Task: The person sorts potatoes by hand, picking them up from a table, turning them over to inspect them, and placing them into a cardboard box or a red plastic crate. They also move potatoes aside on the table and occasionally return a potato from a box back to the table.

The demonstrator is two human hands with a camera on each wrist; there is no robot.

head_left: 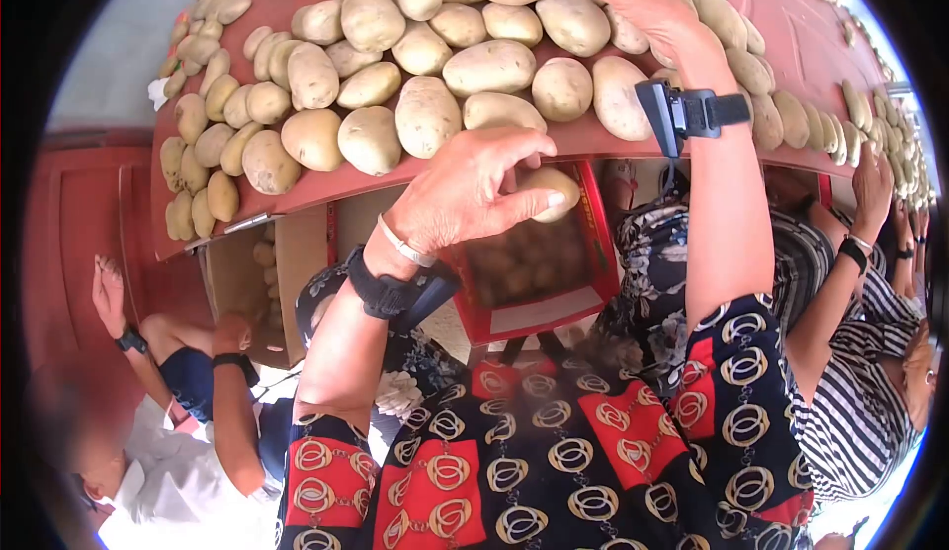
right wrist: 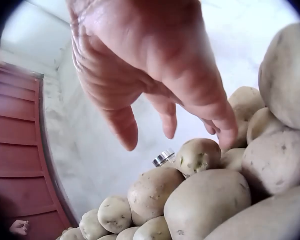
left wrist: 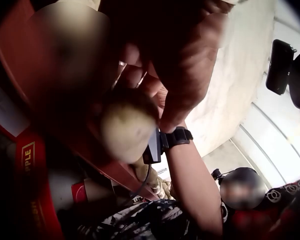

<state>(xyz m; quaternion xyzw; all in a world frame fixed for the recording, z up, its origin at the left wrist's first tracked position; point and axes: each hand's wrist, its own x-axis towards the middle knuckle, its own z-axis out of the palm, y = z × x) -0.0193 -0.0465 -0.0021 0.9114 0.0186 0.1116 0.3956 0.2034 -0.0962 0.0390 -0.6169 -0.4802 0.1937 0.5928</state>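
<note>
In the head view, my left hand (head_left: 470,194) holds a potato (head_left: 560,192) between thumb and fingers, just off the table's front edge and above a red box (head_left: 601,239) with potatoes in it. The same potato (left wrist: 125,132) shows large in the left wrist view. Farther forward, my right hand (head_left: 643,6) reaches over the potatoes heaped on the red table. From the right wrist, that hand (right wrist: 145,60) has its fingers apart and pointing down, nothing gripped, with fingertips right by a small potato (right wrist: 199,155).
Many potatoes (head_left: 489,68) cover the red table (head_left: 326,176). A cardboard box (head_left: 297,263) with potatoes stands below at the left. Other people sit on both sides, including one in a striped garment (head_left: 870,382). A shiny metal piece (right wrist: 163,157) lies among the potatoes.
</note>
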